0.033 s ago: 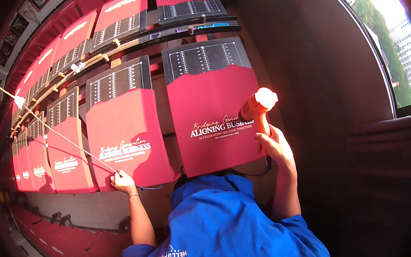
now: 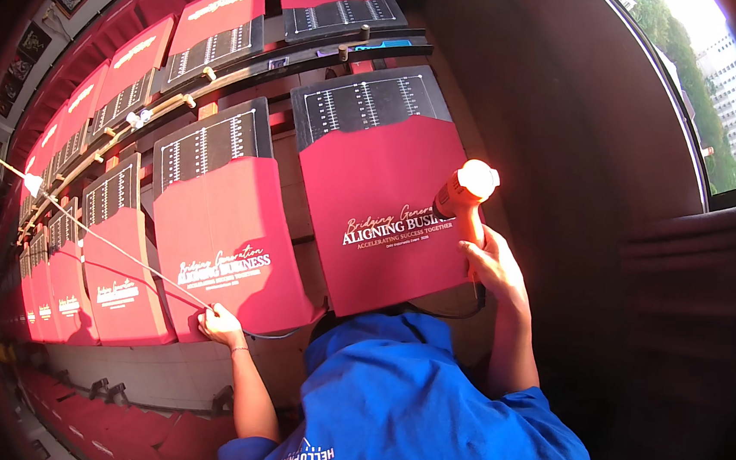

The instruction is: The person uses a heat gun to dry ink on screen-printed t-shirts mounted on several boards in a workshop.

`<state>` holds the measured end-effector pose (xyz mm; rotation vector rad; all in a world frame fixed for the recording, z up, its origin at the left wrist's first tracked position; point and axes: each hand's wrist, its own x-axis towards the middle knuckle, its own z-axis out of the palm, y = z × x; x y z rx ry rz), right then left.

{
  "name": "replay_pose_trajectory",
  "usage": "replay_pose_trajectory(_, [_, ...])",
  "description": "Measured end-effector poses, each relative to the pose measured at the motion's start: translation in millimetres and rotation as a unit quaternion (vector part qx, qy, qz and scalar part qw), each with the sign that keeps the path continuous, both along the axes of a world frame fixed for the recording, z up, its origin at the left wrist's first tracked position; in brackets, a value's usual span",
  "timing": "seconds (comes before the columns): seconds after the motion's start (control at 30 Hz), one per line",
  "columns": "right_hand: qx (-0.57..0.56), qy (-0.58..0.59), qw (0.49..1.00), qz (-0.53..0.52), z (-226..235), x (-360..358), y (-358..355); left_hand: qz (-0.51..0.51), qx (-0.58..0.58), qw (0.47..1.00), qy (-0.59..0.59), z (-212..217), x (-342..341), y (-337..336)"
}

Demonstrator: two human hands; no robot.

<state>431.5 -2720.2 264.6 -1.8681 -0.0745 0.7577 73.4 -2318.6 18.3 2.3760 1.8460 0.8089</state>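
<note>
Right grip (image 2: 497, 264) wrapped round heat gun (image 2: 461, 201), over red cloth (image 2: 368, 174); left grip (image 2: 222, 327) pinching cord (image 2: 136, 259) at lower edge of next cloth (image 2: 227, 206)

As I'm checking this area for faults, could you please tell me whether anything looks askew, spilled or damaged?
Nothing looks spilled or damaged. Only the pale cord, held in the left hand, seems slightly untidy, slanting across several red cloths in this view.
</note>
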Motion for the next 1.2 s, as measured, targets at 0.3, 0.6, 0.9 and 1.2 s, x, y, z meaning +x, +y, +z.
replay_pose_trajectory(0.3, [-0.006, -0.032, 0.998, -0.054, -0.2, -37.3, -5.9, -0.006, 0.039, 0.999, -0.023, 11.2, 11.5, -2.7])
replay_pose_trajectory(0.6, [0.031, 0.009, 0.998, -0.048, -2.9, -37.1, -9.1, 0.002, 0.029, 0.999, -0.037, 11.6, 8.8, -3.6])
replay_pose_trajectory(0.9, [-0.001, -0.007, 0.999, -0.044, -2.8, -43.5, -2.2, 0.004, 0.02, 1.0, -0.019, 15.3, 9.9, -6.2])
replay_pose_trajectory(1.2, [0.025, 0.031, 0.999, -0.015, -0.2, -39.2, -6.5, 0.008, 0.015, 1.0, -0.019, 12.2, 8.0, -5.1])
